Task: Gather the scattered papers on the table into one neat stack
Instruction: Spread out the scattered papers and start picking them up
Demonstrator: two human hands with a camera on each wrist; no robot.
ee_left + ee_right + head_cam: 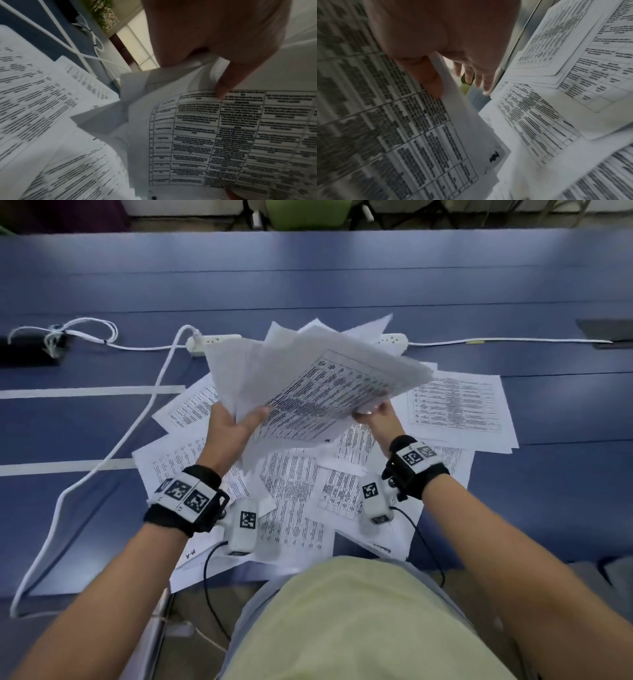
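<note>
Both hands are holding a fanned bundle of printed sheets (308,381) up above the blue table (342,275). The left hand (229,429) is gripping the bundle's near left corner, thumb on top of the printed grid (the left wrist view shows the thumb (223,86) pressing on a table cell). The right hand (380,414) is pinching the near right edge, thumb on the printed face and fingers (477,75) spread behind. The sheets in the bundle are lying at different angles, corners sticking out toward the far side, so it is not yet squared.

The task appears to be in its collecting step: many loose printed pages (294,501) are still lying overlapped on the table below and between the forearms, with a few more (459,405) off to the right. Two white power strips (212,342) and their cables are lying just beyond the papers.

The next move probably calls for squaring the held bundle, tapping its edges level, and then picking up the remaining pages (a loose grip could let sheets slip out).
</note>
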